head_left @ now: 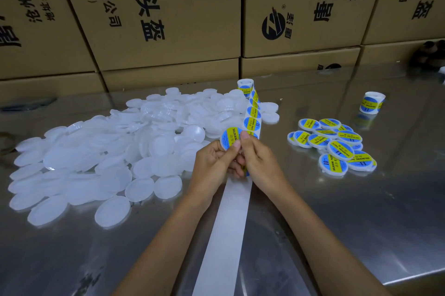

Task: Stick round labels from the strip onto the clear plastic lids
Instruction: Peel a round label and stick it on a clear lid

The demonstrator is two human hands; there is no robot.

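A big heap of clear plastic lids (101, 158) covers the left of the steel table (361, 211). A strip of round blue-and-yellow labels (252, 112) runs from a roll (245, 85) down to my hands. My left hand (212, 163) holds a lid with a label (230, 136) on its face, thumb pressed against it. My right hand (258, 160) pinches the strip beside that lid, thumb on top. The bare white backing (228, 235) trails toward me.
A pile of labelled lids (334, 145) lies at the right. A second label roll (371, 102) stands behind it. Stacked cardboard boxes (168, 18) wall off the back of the table. The table's edge shows at lower right.
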